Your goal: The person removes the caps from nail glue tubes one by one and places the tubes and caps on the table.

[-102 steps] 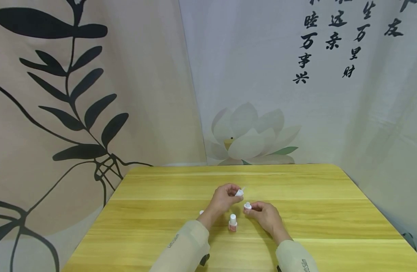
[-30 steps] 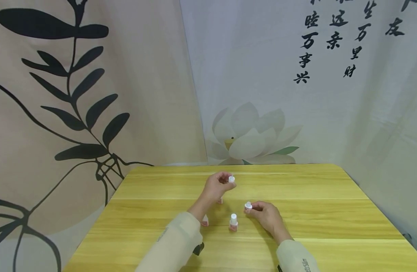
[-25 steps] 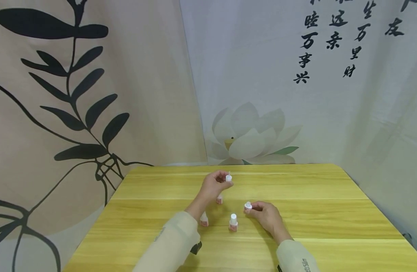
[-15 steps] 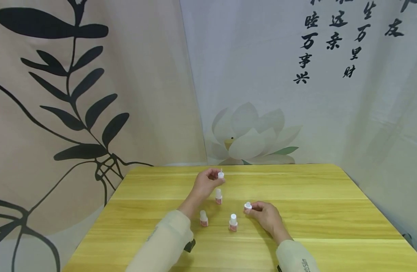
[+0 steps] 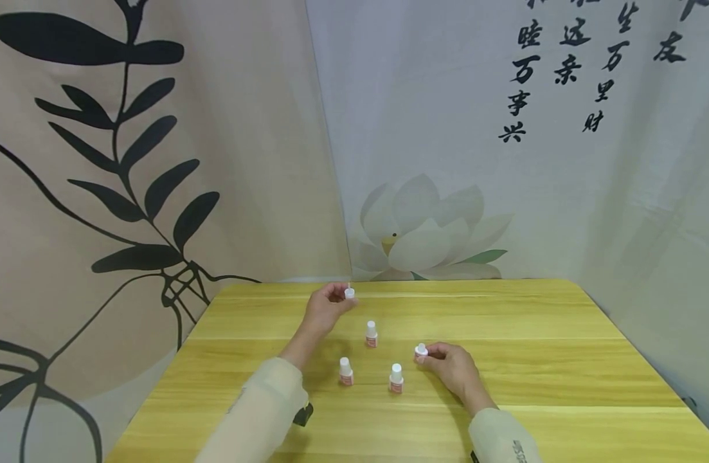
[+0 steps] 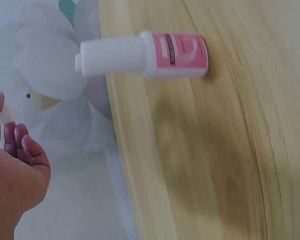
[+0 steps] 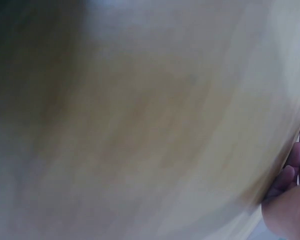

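Upper left of the table, my left hand (image 5: 324, 312) pinches a white cap (image 5: 350, 294) by its side, a thin brush stem rising from it. In the left wrist view the cap (image 6: 5, 115) shows only partly between the fingertips. My right hand (image 5: 454, 372) holds a small bottle (image 5: 421, 352) upright by its side; its white neck shows without a cap, and the fingers hide part of its body. That hand (image 7: 290, 192) is at the edge of the right wrist view. Closest to my left hand stands a capped bottle with a pink label (image 5: 371, 335).
Two more capped bottles stand upright nearer me, one on the left (image 5: 346, 373) and one in front of the right hand (image 5: 396, 379). The wooden table (image 5: 562, 360) reaches back to a printed curtain (image 5: 261, 161) with plant drawings and writing.
My left hand has carried the cap away from the right-hand bottle, up and to the left, uncovering the standing bottles. The right hand and its bottle stay in place.
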`<state>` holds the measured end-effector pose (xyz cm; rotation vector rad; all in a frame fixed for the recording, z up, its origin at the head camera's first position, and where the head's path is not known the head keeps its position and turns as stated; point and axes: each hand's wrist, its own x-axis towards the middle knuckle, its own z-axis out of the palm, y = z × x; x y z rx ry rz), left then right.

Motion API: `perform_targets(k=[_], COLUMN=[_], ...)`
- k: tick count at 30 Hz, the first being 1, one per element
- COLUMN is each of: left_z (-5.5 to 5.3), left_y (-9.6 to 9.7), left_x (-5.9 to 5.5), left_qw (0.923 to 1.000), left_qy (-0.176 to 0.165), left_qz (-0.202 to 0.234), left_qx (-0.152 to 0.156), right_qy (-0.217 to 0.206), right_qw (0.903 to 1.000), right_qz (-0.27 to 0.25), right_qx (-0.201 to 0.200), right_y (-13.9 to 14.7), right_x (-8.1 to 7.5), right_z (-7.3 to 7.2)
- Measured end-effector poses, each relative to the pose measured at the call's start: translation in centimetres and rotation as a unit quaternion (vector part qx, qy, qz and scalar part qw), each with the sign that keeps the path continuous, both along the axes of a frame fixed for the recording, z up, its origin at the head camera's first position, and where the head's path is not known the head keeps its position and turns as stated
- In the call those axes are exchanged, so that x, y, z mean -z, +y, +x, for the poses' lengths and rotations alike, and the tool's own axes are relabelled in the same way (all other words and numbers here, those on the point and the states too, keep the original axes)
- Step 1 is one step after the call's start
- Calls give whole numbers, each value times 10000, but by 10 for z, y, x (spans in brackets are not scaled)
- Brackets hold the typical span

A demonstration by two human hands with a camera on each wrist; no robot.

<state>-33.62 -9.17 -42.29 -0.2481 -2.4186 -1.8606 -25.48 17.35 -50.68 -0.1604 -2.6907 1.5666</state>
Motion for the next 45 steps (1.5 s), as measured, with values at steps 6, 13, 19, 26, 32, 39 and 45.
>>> perform_targets(k=[6,13,19,26,32,39,45], left_z=[-4,-8,-12,-12,-15,-15,-16], left_y=[-15,-35,-52,-67,-75,-81,-82], left_x=[3,8,13,24,34,45,55], left_qw=[9997,9990,9983,9966,9953,9938,9933], left_qy=[-36,94,-130,-172,-294,-414,-559], left_qz=[-62,-181,-197,-306,-344,-340,-185], left_qx=[-254,-386,-540,-749,-861,-971,-997], right_qy=[38,50,63,89,88,83,45], right_qw=[10000,10000,10000,9999,9999,9998,9999], right_qz=[36,63,57,32,84,144,127], right_qx=[22,32,1,-46,-30,-57,-67], right_y=[-1,-1,-1,0,1,0,2], right_x=[-1,-1,-1,1,2,2,1], right_z=[0,-1,-1,-1,-2,-2,-1])
